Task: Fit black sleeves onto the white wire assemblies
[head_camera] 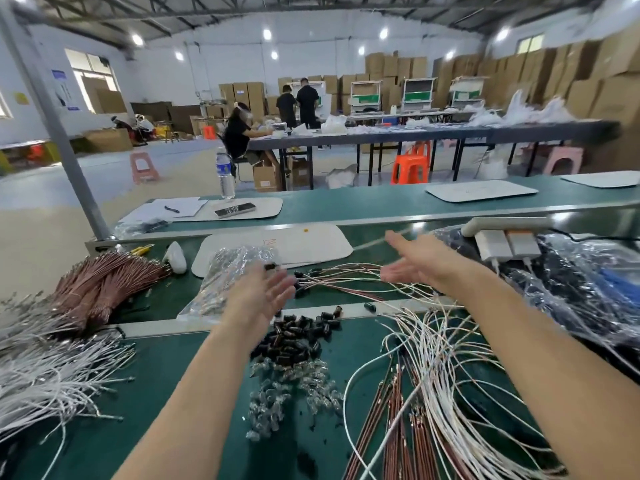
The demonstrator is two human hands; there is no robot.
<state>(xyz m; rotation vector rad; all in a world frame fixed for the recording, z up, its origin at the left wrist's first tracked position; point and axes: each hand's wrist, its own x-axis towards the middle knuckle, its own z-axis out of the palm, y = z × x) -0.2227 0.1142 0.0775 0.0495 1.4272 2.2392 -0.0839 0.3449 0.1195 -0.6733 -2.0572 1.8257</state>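
Dozens of black sleeves lie heaped loose on the green table straight ahead of the person, just beyond a pile of small clear parts. That puts them within an easy pick for either hand. White wire assemblies sprawl in loose loops just right of the heap, mixed with copper-brown leads. A second, denser mass of white wires lies at the far left. One side is probably stock and the other work in hand, though I cannot tell which is which. Further back, a row of wires with dark-capped ends lies across the table; these look already sleeved and set out of the way.

Both hands hover above that row, apart from each other, and neither visibly holds anything. The left hand has its fingers straight and spread over the edge of a crinkled clear bag. The right hand is likewise flat and wide. A pale blurred streak runs by its fingertips, perhaps a wire, but whether it touches is unclear. Neither hand is at the sleeves, so no fitting is under way. The next pick would likely be one sleeve and one white wire end.
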